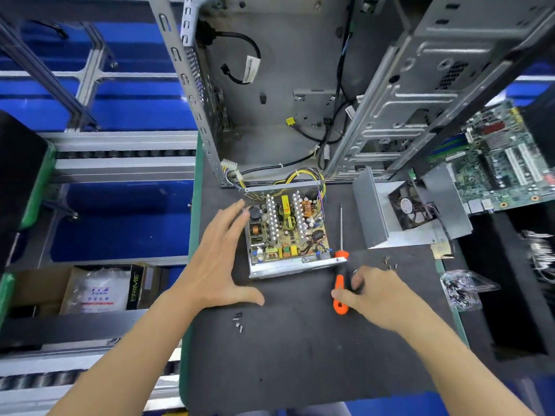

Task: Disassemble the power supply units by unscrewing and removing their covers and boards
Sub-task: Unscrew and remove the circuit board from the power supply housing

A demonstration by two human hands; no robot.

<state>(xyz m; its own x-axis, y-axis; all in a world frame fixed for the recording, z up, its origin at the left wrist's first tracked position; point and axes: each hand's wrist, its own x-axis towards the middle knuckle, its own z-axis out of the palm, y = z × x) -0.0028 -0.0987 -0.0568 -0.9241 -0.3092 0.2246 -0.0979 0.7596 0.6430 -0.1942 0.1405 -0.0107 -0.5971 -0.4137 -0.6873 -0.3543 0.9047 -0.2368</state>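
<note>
An open power supply unit [286,231] sits on the dark mat [300,355], its circuit board exposed inside the metal tray. My left hand [214,259] is spread open, fingertips at the unit's left wall, thumb below its front corner. My right hand [375,291] curls round the handle of an orange-and-black screwdriver [341,283] lying just right of the unit, its long shaft pointing away from me. The removed grey cover [372,205] with its black fan [410,208] lies to the right.
Loose screws [238,322] lie near my left wrist, more screws [390,262] right of the screwdriver. An empty computer case [270,85] and a second chassis [420,85] stand behind. A motherboard [495,163], plastic bag [464,288], cardboard box [99,289] and conveyor rails [120,163] surround the mat.
</note>
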